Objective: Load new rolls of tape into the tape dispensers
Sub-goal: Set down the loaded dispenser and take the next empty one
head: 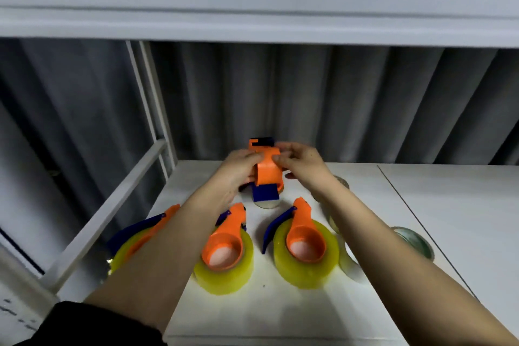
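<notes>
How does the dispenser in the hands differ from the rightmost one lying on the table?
The held dispenser is lifted, gripped by both the left hand and right hand; the rightmost dispenser lies flat, untouched. Yellowish tape surrounds the rightmost; none shows on the held one. Both are orange and blue.

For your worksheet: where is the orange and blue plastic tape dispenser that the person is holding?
The orange and blue plastic tape dispenser is held at centre, between left hand and right hand, beyond three loaded dispensers.

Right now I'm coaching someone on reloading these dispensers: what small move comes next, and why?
Probably seat the tape roll on the held dispenser. Both the left hand and the right hand grip it above the table, with a roll just beneath, while three loaded dispensers already lie nearer.
</notes>
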`<state>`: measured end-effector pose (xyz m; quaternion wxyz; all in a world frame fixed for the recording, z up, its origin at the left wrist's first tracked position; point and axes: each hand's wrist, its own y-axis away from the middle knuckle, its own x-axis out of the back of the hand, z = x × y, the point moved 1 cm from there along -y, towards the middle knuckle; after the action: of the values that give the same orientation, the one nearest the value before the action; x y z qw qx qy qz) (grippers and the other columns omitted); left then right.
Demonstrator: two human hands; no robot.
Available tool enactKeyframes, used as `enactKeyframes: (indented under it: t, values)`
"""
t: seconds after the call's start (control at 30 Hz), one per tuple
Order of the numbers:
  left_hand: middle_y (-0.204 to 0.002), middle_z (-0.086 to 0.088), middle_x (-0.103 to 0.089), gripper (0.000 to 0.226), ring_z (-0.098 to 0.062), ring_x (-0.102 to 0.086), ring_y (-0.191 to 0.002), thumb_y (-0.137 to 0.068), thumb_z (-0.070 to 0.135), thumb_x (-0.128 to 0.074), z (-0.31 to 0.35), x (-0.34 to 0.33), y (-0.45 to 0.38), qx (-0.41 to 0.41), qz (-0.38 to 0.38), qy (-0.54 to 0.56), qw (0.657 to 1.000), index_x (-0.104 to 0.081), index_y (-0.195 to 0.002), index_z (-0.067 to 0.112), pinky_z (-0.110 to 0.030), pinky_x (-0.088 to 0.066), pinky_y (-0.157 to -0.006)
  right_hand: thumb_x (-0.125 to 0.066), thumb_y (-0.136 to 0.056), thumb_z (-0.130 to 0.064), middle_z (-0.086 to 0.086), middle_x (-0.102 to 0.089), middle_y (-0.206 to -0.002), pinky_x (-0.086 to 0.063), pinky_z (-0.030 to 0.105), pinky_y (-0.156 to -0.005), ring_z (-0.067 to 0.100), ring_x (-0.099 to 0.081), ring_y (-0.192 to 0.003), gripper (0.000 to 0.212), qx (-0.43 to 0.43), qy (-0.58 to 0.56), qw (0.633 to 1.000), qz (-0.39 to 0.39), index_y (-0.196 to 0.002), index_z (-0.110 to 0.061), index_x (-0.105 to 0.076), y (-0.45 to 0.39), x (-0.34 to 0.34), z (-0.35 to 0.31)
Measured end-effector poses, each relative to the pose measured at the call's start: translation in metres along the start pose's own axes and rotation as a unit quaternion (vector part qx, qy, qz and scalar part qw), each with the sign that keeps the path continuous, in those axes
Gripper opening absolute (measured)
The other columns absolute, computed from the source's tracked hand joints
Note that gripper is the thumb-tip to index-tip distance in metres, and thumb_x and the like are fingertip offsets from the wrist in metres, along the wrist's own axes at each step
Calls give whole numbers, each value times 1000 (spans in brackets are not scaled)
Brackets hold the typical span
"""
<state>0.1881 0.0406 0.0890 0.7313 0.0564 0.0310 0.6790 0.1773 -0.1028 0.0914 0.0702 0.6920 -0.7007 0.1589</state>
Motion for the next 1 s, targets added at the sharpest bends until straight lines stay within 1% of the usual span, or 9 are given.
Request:
enactKeyframes:
  t: [0.13,0.2,0.3,0.37,0.5,0.63,0.8,0.9,1.0]
  values:
    - [-103,-18,-65,28,-23,-62,-89,-95,15,-55,7,34,-8,-29,51,-58,997,-60,-116,-2,-17,-50,-62,-60,-92,-5,7,-58,-89,-54,18,-55,14,-59,-73,34,-9,-73,997,-2,-126,-6,-56,-15,-37,-8]
    - [-105,-17,-66,26,-24,-63,-89,-95,15,-54,5,51,-11,-29,77,-58,995,-61,-114,-2,-22,-52,-69,-59,-92,-3,2,-55,-83,-56,20,-55,14,-58,-69,35,-12,-92,996,-8,-128,-4,-55,-25,-55,-9]
    - [-108,-16,-67,25,-22,-65,-84,-92,4,-55,2,76,-16,-29,69,-68,995,-62,-115,1,-25,-56,-73,-57,-94,-6,6,-58,-96,-58,22,-58,14,-61,-75,35,-24,-111,993,-10,-128,-5,-53,-39,-80,-8]
    - [-105,-15,-65,31,-15,-63,-76,-90,-1,-57,-2,91,-19,-13,62,-69,996,-58,-121,-1,-16,-55,-60,-58,-94,-8,11,-59,-109,-57,24,-61,18,-62,-78,35,-33,-93,995,-14,-128,-6,-52,-47,-95,-5]
    - [-114,-18,-64,36,-20,-63,-89,-89,-2,-57,-18,116,-33,17,86,-70,994,-55,-125,-1,-17,-54,-58,-58,-93,-6,11,-57,-121,-55,28,-77,25,-60,-104,41,-16,16,999,-49,-133,-9,-50,-59,-126,3]
    - [-92,-12,-64,17,-17,-63,-77,-89,-4,-54,-40,130,-43,47,94,-57,993,-63,-102,4,-16,-53,-58,-56,-91,-5,9,-57,-128,-51,37,-93,27,-56,-114,47,-16,136,988,-72,-136,-13,-47,-66,-148,16]
    - [-110,-19,-63,36,-24,-61,-94,-88,-2,-58,-67,138,-59,61,106,-66,990,-55,-124,-2,-24,-52,-72,-56,-89,-2,9,-60,-125,-52,40,-91,28,-59,-111,47,-29,174,982,-68,-133,-15,-48,-69,-161,34]
    - [-118,-22,-61,37,-28,-61,-98,-89,-3,-57,-77,138,-67,71,108,-84,988,-53,-126,-3,-27,-53,-73,-55,-90,-1,10,-60,-127,-50,40,-94,28,-57,-113,48,-38,193,978,-72,-135,-16,-46,-72,-164,44]
    - [-117,-22,-62,38,-29,-62,-93,-87,-3,-57,-86,139,-74,72,109,-119,984,-55,-125,-2,-40,-55,-84,-51,-91,2,11,-57,-131,-49,40,-97,29,-55,-118,50,-53,204,974,-84,-138,-14,-44,-75,-166,52]
